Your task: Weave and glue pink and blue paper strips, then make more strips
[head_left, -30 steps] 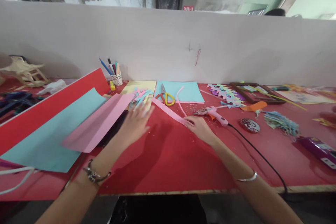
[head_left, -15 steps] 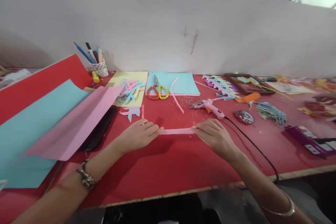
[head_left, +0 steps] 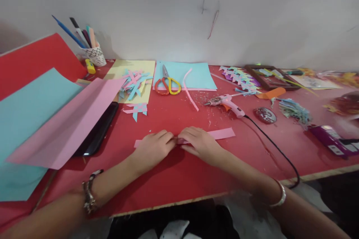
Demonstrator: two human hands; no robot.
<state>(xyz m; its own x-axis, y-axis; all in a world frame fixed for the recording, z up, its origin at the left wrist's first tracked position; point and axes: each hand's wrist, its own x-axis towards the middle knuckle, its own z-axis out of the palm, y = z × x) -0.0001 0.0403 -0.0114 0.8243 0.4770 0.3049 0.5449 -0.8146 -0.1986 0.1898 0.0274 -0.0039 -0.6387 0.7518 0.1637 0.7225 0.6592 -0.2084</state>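
Head view of a craft station. A pink paper strip [head_left: 221,133] lies flat on the red counter [head_left: 174,183], running left to right near the counter's middle; its right end shows bare, its left end peeks out beyond the left hand [head_left: 153,148], and its middle is hidden beneath both hands. The left hand and the right hand [head_left: 198,142] rest side by side on the strip, fingertips meeting at its centre and pressed down on the paper, apparently pinching it there, though the exact grip is covered by the fingers. The strip is judged very light, thin and limp: it will bend, crease and tear readily, will slide on the smooth counter, and is best taken between fingertips at an end or along an edge. Behind the hands lie orange-and-yellow scissors [head_left: 167,83] on a light blue sheet [head_left: 196,74], a pile of cut pink and blue strips [head_left: 134,81] on a yellow sheet [head_left: 146,67], and a pink glue gun [head_left: 228,104] with a black cord [head_left: 272,145]. To the left, a folded pink sheet [head_left: 64,127] overlaps a black phone [head_left: 98,134]; a pen cup [head_left: 95,56] stands against the wall.
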